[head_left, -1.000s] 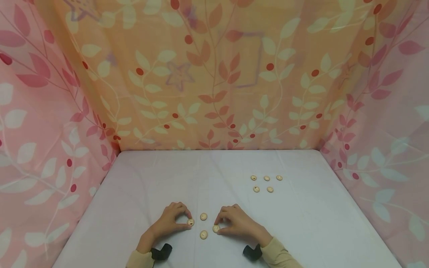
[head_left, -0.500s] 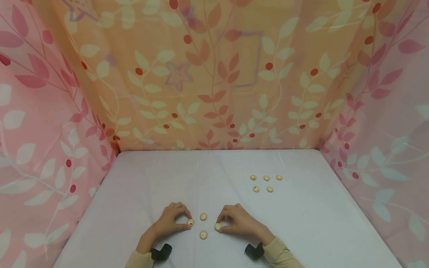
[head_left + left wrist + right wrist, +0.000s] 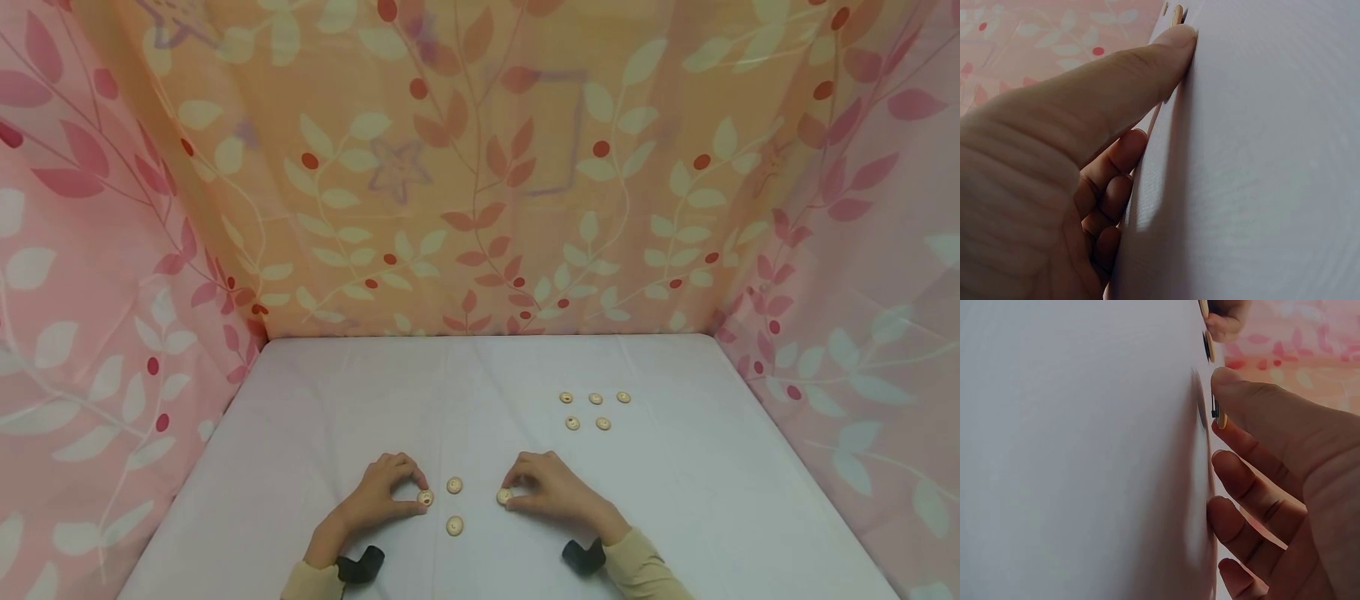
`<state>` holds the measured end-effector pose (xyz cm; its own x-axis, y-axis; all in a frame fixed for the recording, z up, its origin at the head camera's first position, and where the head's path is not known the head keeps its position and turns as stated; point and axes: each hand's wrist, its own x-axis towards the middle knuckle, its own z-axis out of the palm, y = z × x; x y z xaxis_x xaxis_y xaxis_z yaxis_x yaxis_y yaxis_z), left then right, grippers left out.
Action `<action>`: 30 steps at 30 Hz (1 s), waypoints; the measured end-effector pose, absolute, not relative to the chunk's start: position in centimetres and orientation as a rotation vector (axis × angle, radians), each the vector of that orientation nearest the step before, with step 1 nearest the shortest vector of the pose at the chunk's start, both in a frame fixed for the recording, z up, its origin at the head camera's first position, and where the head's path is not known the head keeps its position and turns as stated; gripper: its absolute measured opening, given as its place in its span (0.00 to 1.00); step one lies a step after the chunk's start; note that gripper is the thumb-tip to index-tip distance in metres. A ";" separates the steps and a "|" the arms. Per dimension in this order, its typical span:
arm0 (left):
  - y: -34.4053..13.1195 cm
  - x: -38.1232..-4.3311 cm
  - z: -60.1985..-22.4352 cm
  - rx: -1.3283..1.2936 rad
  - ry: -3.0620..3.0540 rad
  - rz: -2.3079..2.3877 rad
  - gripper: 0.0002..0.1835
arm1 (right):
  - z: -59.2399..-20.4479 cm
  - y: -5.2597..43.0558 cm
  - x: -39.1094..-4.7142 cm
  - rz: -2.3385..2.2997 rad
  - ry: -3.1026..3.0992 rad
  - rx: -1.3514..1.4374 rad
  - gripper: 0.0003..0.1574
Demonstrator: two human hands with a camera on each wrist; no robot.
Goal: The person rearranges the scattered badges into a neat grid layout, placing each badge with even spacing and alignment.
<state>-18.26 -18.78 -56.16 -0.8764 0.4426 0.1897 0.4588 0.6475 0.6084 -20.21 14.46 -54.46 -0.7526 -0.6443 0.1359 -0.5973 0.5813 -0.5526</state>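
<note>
My left hand (image 3: 384, 490) pinches a small round pale-wood disc (image 3: 426, 498) with a dark mark on it, between thumb and forefinger, at the tabletop. In the left wrist view the thumb (image 3: 1141, 69) covers most of that disc. My right hand (image 3: 551, 492) pinches another disc (image 3: 505, 497). The right wrist view shows this disc (image 3: 1222, 419) tilted and just off the cloth, with a thin dark fitting on its back. Between the hands lie two more discs, a far one (image 3: 454, 485) and a near one (image 3: 454, 526).
Farther back on the right, several similar discs lie in two rows, a back row (image 3: 596, 398) and a front row (image 3: 603, 423). A white cloth covers the table (image 3: 360, 392). Leaf-patterned curtains (image 3: 480, 167) stand at the back and both sides.
The right hand has moved to the right and slightly away from the body, carrying its disc away from the two in the middle. The left hand stays in place.
</note>
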 end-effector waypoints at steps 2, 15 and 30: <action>-18.8 -18.3 -56.2 -0.780 -2.824 -1.049 0.14 | -54.6 14.8 -20.3 -0.911 2.740 -1.078 0.13; -18.8 -18.3 -56.3 -0.789 -2.801 -1.040 0.14 | -54.7 17.0 -20.9 -0.981 2.757 -1.032 0.13; -18.8 -18.2 -56.2 -0.766 -2.849 -1.076 0.14 | -54.8 20.0 -21.1 -0.994 2.838 -0.944 0.12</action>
<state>-18.23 -18.75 -56.18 -0.8810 0.4421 0.1686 0.4432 0.6461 0.6214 -21.06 19.98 -54.76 -0.8206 -0.5361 0.1980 -0.5425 0.6219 -0.5647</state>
